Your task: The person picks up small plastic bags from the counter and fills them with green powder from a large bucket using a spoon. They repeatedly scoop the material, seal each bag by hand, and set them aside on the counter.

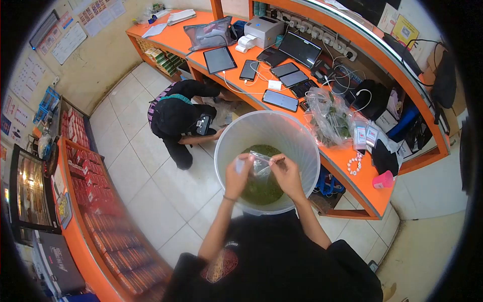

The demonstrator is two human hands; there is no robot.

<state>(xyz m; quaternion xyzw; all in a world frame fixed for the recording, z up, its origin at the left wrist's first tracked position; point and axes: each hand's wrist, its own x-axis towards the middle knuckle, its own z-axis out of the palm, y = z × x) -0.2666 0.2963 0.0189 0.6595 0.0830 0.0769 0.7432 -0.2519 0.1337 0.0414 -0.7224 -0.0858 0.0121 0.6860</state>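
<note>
Hands are being held over one big round bucket [298, 135]: two of them, the left hand [236, 175] and the right hand [287, 173]. One small bag [260, 163] is being held up between them, just above the green stuff [261, 190] that is being kept at the bottom of the bucket. The bag is being shown as thin, clear, crinkly plastic. Its top is being pinched on each side, with the fingers of both hands pressed tight on it. The bucket is being shown as smooth white plastic with a round rim, and the green stuff as soft and lumpy.

Right beside the bucket, one long curved counter [365, 194], orange and shiny, is being used for many flat black screens [280, 100]. One pink cup [383, 179], one ring of white beads [355, 163], one boxy white printer [264, 30] and one puffy clear sack of leaves [327, 116] are being kept there too. One other person [176, 113] in dark clothes is being seen crouched on the pale square floor tiles [151, 176].
</note>
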